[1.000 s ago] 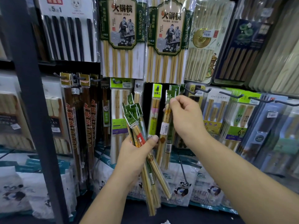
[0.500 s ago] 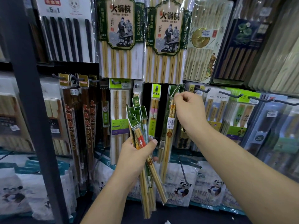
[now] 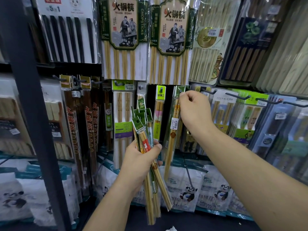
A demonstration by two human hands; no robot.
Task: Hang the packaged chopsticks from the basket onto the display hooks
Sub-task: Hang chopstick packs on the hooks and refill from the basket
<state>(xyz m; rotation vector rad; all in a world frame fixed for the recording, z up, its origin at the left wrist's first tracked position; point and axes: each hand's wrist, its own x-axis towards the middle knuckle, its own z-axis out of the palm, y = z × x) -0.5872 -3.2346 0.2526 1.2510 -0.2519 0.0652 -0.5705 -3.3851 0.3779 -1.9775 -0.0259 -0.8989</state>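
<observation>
Against the stocked display wall (image 3: 150, 104), right hand (image 3: 195, 110) fingers pinch one chopstick pack (image 3: 174, 127) by its green header at the hook (image 3: 180, 92), judged mid-hanging, next seat hole and release, while the left hand (image 3: 138, 162) grips the spare packs (image 3: 141, 121).

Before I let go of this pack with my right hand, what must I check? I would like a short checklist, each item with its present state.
1. Right hand pinches the header of the pack: ok.
2. Hook tip shows at the header hole: ok.
3. Header pushed fully onto the hook: cannot tell.
4. Pack hangs apart from the yellow-green pack beside it: ok.
5. Left hand grips the bundle firmly: ok.
</observation>
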